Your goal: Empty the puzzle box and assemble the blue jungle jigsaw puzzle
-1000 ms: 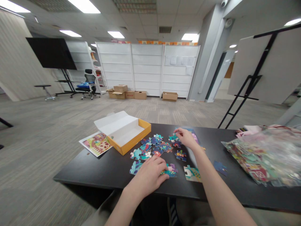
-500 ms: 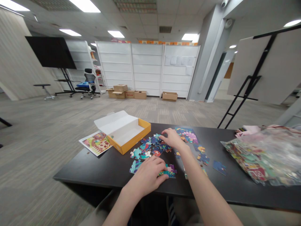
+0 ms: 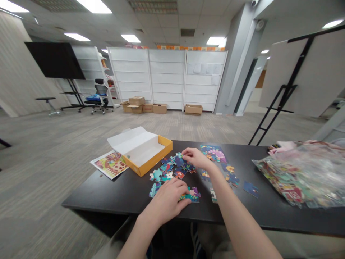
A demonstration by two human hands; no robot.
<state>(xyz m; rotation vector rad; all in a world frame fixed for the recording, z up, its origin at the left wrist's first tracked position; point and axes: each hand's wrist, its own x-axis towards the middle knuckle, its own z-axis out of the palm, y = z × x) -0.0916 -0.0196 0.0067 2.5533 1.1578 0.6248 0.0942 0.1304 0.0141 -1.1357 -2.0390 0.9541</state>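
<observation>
My right hand (image 3: 196,157) is over the far side of a loose heap of jigsaw puzzle pieces (image 3: 167,166). Its thumb and fingertips are pinched on a dark blue puzzle piece (image 3: 179,160). Lower down, my left hand (image 3: 172,196) lies with its fingers stretched out over a joined strip of puzzle pieces (image 3: 194,194), partly covering it. Beyond my right wrist is a joined section of the puzzle (image 3: 214,154) in blue and pink. More pieces (image 3: 231,177) lie right of my right forearm, which hides some of them.
An open yellow box (image 3: 155,158) with a white inside stands at the back left, beside a printed picture sheet (image 3: 110,164). One blue piece (image 3: 250,189) lies apart on the black table (image 3: 113,196). Clear plastic bags of puzzle pieces (image 3: 302,176) fill the right side.
My right hand has closed its thumb and fingers on a piece in the heap, after hovering there with them apart. My left hand has stayed nearly in place.
</observation>
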